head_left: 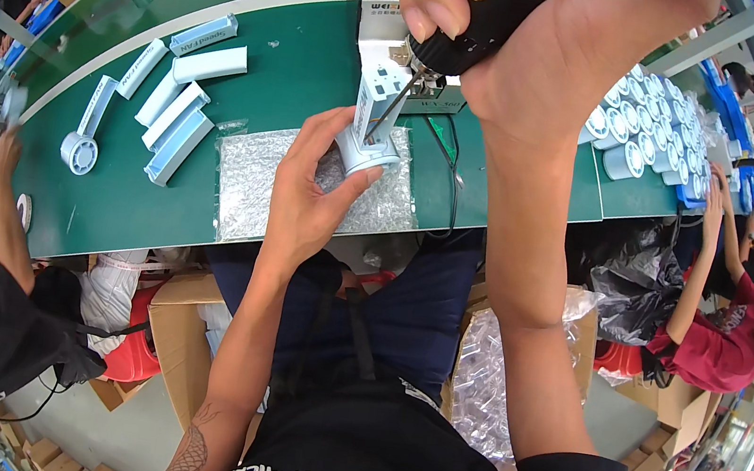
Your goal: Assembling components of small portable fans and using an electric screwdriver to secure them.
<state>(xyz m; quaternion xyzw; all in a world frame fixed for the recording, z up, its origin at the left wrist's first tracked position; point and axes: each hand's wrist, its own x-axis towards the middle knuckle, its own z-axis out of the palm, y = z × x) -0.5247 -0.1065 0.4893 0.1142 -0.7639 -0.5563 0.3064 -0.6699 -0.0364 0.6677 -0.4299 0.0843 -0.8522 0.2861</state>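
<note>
A light-blue plastic fan housing (375, 92) with a round base stands on a sheet of bubble wrap (255, 186). My left hand (313, 179) is closed round its lower part, thumb at the near side of the base. Above it, my right hand (552, 63) grips a black power screwdriver (507, 10), whose long thin bit (398, 105) slants down into the housing. The tip and any screw under it are too small to make out.
Several light-blue housing pieces (166, 103) lie on the green table (297, 44) to the left. A white machine (387, 32) stands behind, with a black cable (454, 174) near it. Many round white parts (643, 128) are grouped at right. Co-workers' hands (714, 208) show at both sides.
</note>
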